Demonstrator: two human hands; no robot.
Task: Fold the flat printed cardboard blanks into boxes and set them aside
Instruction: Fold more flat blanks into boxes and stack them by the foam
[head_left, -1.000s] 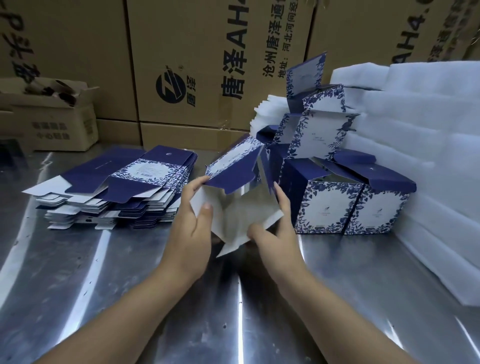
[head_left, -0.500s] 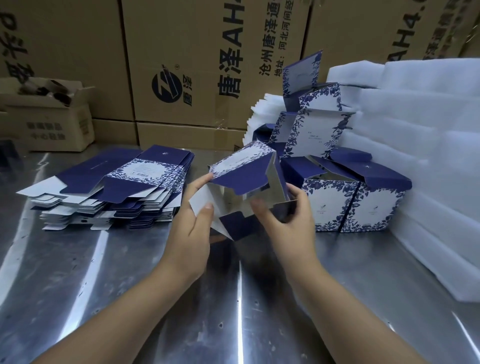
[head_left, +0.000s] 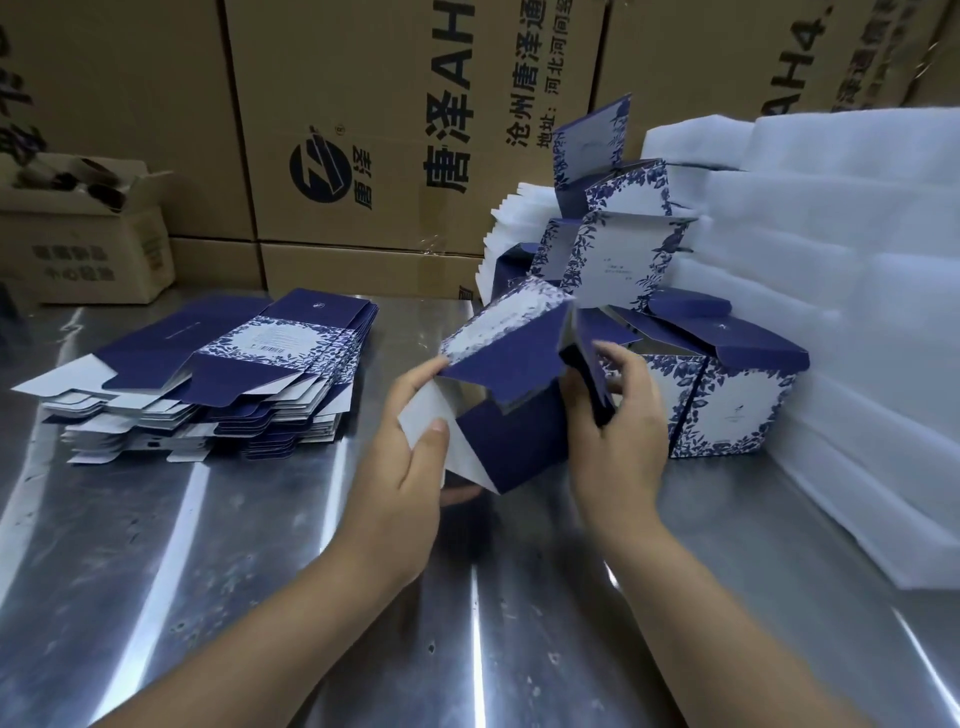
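Head view: a half-folded box (head_left: 511, 384) is held over the counter (head_left: 260, 597) between both hands, long axis slanted away and up. Its white flap is pinched by the left hand (head_left: 410, 467), its dark side flap gripped by the right hand (head_left: 618, 441); thin, creased card, navy outside, white inside.

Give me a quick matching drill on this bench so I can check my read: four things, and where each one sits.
Things
1. stack of flat blanks
2. half-folded box
3. finished boxes
4. small open carton

Places
A. on the right, beside the white foam sheets
B. far left at the back, in front of the big cartons
C. held between the left hand and the right hand
D. lying on the table, left of the hands

Pairs: 1-D, 2-C, 3-A, 4-B
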